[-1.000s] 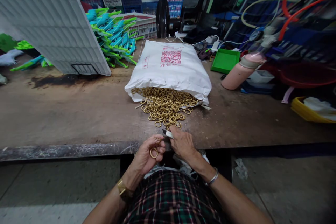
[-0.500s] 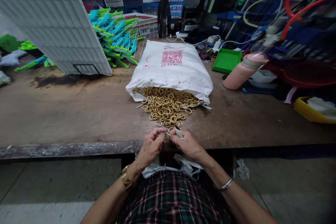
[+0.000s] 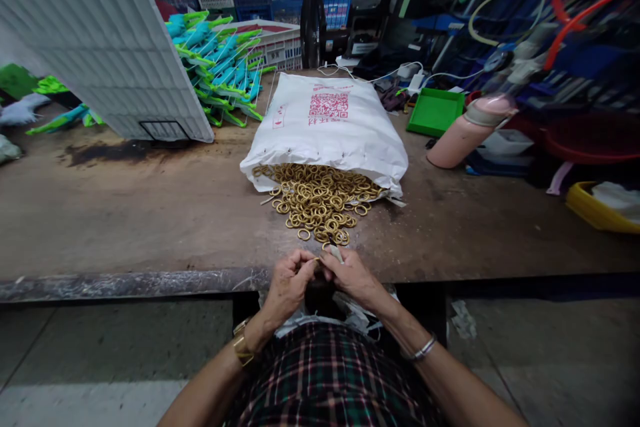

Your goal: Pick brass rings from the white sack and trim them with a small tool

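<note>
At the table's front edge, my left hand point(image 3: 287, 281) pinches a small gold-coloured ring point(image 3: 317, 259) between thumb and fingers. My right hand point(image 3: 354, 278) is closed around a small pale-handled tool point(image 3: 336, 253) with a dark tip, perhaps a knife; its fingers also meet the ring. Just beyond my fingertips lies a heap of gold-coloured rings point(image 3: 320, 203). They spill from the open mouth of a white woven sack point(image 3: 285, 140) with red print, which lies flat on the table.
The brown table point(image 3: 150, 227) ends close to my body. A grey ribbed panel point(image 3: 115, 47) stands at left before blue-green plastic parts point(image 3: 225, 67). On the right are a green tray point(image 3: 436, 112), a pink bottle point(image 3: 455, 140) and a yellow basin point(image 3: 590, 210).
Both hands have drawn slightly back toward my body, off the heap's near edge, with the ring between them. The tool in my right hand has tilted slightly. The sack stays put.
</note>
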`<state>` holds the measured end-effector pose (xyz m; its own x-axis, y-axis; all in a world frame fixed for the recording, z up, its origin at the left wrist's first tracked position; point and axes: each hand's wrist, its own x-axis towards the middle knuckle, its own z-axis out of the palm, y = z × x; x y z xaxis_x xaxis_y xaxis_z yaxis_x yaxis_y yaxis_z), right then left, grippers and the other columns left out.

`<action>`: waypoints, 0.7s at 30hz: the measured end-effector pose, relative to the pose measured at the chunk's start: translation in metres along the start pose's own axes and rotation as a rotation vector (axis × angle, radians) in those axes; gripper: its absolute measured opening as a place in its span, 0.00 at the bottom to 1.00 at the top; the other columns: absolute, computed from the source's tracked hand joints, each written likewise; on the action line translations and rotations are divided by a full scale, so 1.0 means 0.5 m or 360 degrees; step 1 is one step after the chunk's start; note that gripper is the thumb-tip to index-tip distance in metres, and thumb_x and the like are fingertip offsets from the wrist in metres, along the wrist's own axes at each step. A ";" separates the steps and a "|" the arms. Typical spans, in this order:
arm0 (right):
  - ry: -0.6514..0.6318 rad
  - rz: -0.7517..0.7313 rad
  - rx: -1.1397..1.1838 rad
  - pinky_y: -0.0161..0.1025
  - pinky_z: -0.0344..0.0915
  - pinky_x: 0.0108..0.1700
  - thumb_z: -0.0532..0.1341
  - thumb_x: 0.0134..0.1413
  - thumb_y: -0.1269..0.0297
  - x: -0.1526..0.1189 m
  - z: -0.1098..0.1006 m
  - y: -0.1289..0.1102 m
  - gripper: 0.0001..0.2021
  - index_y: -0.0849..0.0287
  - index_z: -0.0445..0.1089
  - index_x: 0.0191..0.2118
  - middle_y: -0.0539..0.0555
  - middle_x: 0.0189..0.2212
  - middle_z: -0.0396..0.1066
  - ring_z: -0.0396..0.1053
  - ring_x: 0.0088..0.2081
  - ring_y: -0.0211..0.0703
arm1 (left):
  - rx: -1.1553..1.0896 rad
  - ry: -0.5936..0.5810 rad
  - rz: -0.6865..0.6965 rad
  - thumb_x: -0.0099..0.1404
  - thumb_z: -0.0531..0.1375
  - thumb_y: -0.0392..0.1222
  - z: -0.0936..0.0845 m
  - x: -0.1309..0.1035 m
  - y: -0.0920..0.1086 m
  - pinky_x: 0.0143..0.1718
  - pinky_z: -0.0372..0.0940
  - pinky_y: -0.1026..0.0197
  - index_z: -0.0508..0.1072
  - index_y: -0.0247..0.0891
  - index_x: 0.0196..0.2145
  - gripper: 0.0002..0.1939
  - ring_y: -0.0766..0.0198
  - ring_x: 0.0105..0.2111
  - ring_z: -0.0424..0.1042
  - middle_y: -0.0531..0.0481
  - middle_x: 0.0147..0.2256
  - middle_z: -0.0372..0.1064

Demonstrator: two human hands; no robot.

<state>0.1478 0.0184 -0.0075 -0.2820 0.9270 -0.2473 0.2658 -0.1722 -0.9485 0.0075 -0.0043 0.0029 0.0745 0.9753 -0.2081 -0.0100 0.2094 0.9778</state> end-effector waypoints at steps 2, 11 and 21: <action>0.0050 -0.0015 -0.0018 0.30 0.50 0.22 0.51 0.50 0.58 0.002 -0.001 0.001 0.14 0.58 0.56 0.19 0.43 0.14 0.53 0.50 0.18 0.31 | -0.0065 -0.0095 -0.0162 0.56 0.58 0.50 -0.001 0.000 0.005 0.18 0.48 0.69 0.66 0.34 0.26 0.14 0.74 0.16 0.52 0.56 0.18 0.59; 0.0101 -0.0070 -0.0060 0.30 0.52 0.24 0.51 0.48 0.60 0.003 -0.001 -0.015 0.10 0.58 0.58 0.21 0.44 0.17 0.56 0.53 0.20 0.32 | -0.0421 -0.0288 -0.0371 0.56 0.57 0.54 -0.001 -0.005 -0.002 0.13 0.42 0.71 0.63 0.36 0.28 0.17 0.76 0.13 0.48 0.58 0.19 0.58; 0.0034 -0.0369 -0.0862 0.31 0.51 0.27 0.48 0.49 0.71 -0.013 -0.002 0.008 0.07 0.58 0.62 0.28 0.48 0.20 0.62 0.57 0.23 0.35 | -0.0335 -0.0183 -0.0186 0.55 0.57 0.56 -0.001 -0.005 -0.002 0.15 0.44 0.70 0.62 0.36 0.26 0.18 0.76 0.14 0.49 0.57 0.19 0.59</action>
<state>0.1516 0.0122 -0.0095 -0.3716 0.9277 -0.0360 0.6339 0.2252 -0.7399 0.0069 -0.0067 0.0024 0.1999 0.9316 -0.3035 -0.2012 0.3421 0.9179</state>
